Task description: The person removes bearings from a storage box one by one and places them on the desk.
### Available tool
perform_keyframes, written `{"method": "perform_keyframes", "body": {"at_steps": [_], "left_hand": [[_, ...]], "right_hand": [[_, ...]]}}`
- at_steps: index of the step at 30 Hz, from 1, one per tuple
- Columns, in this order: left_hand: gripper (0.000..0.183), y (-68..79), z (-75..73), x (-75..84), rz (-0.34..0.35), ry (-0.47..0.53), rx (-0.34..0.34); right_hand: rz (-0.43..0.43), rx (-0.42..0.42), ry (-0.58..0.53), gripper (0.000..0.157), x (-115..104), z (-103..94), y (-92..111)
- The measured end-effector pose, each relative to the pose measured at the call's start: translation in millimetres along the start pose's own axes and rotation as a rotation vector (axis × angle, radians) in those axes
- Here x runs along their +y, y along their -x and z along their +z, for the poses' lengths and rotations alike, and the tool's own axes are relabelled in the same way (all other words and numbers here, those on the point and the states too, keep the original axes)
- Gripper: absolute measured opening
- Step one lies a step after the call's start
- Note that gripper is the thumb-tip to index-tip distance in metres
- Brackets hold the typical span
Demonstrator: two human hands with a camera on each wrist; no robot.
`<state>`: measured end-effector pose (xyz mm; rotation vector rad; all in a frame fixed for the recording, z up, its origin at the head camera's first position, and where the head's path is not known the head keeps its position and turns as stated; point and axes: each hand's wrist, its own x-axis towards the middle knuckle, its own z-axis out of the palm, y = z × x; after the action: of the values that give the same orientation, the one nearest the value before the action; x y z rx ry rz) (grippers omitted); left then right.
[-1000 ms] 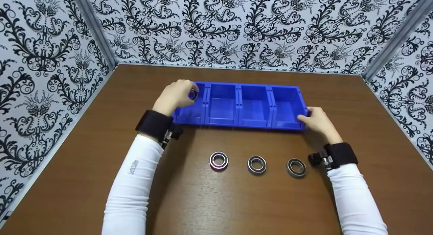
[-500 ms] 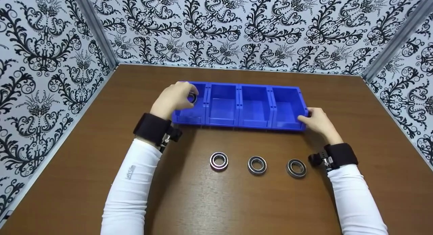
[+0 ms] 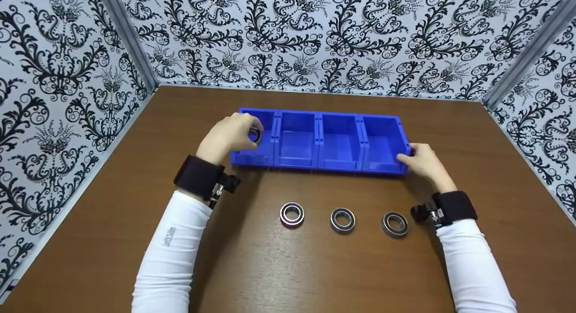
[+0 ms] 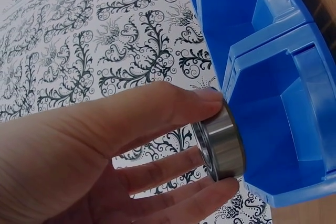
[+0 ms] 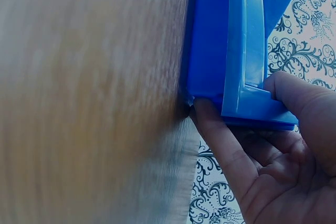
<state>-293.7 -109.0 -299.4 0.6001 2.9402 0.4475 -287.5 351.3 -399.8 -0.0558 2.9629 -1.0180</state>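
Between thumb and fingers, my left hand (image 3: 229, 135) pinches a metal ball bearing (image 4: 223, 142) by its outer ring. In the head view this bearing (image 3: 255, 135) is partly hidden by the hand, above the leftmost compartment of a blue divided bin (image 3: 294, 162). The left wrist view shows it tilted on edge beside the compartment's opening. My right hand (image 3: 423, 164) grips the bin's right end wall, thumb on the inner side and fingers outside and beneath, as the right wrist view shows near the blue wall (image 5: 252, 100).
Three more bearings lie flat in a row in front of the bin: a left one (image 3: 292, 215), a middle one (image 3: 342, 220) and a right one (image 3: 394, 224). The brown table (image 3: 288, 277) meets patterned wall panels (image 3: 315, 43) at the back and sides.
My left hand, still pinching the bearing, has drawn slightly back toward me and left. The right hand, the bin and the three bearings on the table stay in place.
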Motion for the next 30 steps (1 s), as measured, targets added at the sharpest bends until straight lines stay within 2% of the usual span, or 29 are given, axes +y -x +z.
{"method": "perform_keyframes", "body": {"at_steps": [15,30], "left_hand": [[0.037,16.5,-1.6,6.9,0.017,-0.025,-0.015],[0.038,28.7,-1.5,5.1,0.045,-0.010,-0.032]], "right_hand": [[-0.001,-0.004,-0.003,0.046,0,0.4,-1],[-0.002,-0.017,-0.024,0.047,1,0.8,-2]]}}
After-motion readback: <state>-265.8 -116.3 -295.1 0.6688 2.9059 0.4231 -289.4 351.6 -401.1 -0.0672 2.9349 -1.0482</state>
